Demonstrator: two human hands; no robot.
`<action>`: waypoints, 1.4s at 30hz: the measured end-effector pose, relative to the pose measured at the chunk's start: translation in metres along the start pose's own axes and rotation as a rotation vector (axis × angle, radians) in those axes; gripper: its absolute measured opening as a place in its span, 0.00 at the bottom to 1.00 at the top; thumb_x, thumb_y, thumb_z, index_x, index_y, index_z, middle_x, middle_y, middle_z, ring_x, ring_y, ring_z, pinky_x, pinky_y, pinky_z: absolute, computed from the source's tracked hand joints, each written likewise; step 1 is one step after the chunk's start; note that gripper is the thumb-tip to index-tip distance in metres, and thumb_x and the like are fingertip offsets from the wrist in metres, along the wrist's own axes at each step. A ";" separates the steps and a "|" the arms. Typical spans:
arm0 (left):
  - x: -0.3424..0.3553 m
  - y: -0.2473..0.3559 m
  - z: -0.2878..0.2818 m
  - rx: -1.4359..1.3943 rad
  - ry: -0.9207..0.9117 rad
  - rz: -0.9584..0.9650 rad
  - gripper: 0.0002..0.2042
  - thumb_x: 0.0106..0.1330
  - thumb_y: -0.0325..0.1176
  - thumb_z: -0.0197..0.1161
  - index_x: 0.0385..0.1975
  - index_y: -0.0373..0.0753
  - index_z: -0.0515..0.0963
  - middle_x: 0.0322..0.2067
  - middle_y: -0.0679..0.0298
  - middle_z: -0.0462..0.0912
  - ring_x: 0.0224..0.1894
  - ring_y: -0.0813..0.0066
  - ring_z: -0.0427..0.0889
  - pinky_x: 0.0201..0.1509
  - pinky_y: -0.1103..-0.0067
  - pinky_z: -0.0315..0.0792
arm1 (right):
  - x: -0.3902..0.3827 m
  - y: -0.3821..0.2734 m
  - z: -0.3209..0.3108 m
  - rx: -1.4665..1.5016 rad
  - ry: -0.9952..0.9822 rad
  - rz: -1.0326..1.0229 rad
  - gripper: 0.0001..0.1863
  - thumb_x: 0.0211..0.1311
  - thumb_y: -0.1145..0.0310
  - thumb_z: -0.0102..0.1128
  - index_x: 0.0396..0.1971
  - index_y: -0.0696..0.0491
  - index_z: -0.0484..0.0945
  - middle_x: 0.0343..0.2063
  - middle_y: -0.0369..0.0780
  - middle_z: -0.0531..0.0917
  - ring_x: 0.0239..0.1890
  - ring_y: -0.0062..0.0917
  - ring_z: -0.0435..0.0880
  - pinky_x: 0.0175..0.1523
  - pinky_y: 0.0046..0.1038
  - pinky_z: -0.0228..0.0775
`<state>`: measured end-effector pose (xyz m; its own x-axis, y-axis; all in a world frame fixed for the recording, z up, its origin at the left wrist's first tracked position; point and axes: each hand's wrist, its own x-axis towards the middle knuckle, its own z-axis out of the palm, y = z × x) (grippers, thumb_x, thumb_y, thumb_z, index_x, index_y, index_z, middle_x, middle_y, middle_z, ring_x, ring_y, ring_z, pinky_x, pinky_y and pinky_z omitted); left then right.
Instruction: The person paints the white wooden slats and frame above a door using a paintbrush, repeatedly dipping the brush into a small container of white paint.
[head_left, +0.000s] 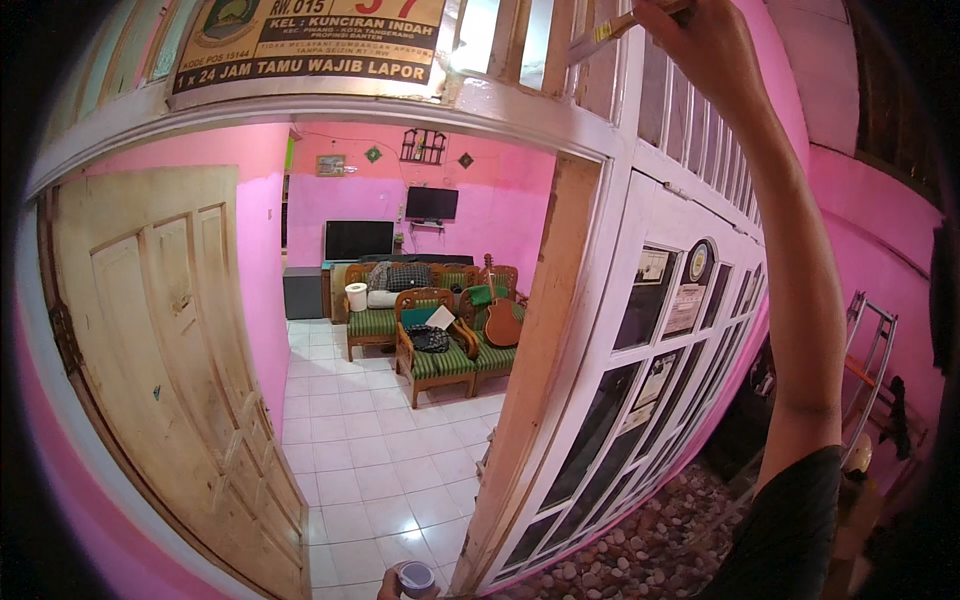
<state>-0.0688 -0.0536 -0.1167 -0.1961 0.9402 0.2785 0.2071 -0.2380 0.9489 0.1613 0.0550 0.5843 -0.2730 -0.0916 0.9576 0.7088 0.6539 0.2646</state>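
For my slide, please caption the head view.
Right hand holds a paintbrush by the transom slats; left hand holds a small round container.

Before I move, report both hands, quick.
Left hand: closed around a small round container, most of the grip cut off by the lower edge.
Right hand: closed, holding a paintbrush by its handle.

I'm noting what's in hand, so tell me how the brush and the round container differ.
The brush is long and narrow; the round container shows a circular, greyish-blue top. The brush is held high in the right hand; the round container is held low in the left hand. Both are hand-held.
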 end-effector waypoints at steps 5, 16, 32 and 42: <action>0.004 -0.005 -0.005 -0.003 -0.006 -0.001 0.28 0.60 0.29 0.77 0.57 0.34 0.71 0.47 0.58 0.81 0.48 0.71 0.82 0.52 0.75 0.78 | 0.026 0.004 0.005 -0.146 0.066 -0.073 0.04 0.60 0.74 0.64 0.29 0.58 0.81 0.17 0.33 0.77 0.18 0.15 0.71 0.21 0.21 0.60; 0.022 -0.015 -0.019 -0.030 -0.005 0.009 0.27 0.60 0.31 0.77 0.57 0.34 0.71 0.46 0.58 0.82 0.48 0.71 0.82 0.52 0.75 0.77 | 0.085 0.013 0.010 -0.269 0.161 -0.119 0.08 0.59 0.70 0.69 0.26 0.57 0.80 0.17 0.34 0.78 0.19 0.18 0.74 0.23 0.26 0.65; 0.058 0.023 -0.041 -0.120 0.003 0.024 0.26 0.60 0.31 0.77 0.56 0.34 0.72 0.43 0.59 0.83 0.45 0.73 0.83 0.48 0.77 0.78 | 0.152 0.030 0.021 -0.321 0.318 -0.228 0.08 0.64 0.67 0.65 0.28 0.55 0.82 0.19 0.38 0.82 0.22 0.21 0.77 0.27 0.30 0.68; 0.054 0.014 -0.041 -0.220 -0.056 -0.043 0.26 0.60 0.30 0.77 0.55 0.34 0.73 0.43 0.61 0.84 0.44 0.74 0.83 0.48 0.78 0.78 | 0.090 0.038 0.027 -0.235 0.189 -0.187 0.06 0.65 0.71 0.64 0.32 0.57 0.80 0.19 0.35 0.81 0.20 0.16 0.74 0.23 0.24 0.64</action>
<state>-0.1160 -0.0161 -0.0820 -0.1457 0.9612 0.2344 -0.0157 -0.2391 0.9709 0.1462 0.0919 0.6778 -0.3029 -0.3449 0.8884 0.7942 0.4239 0.4353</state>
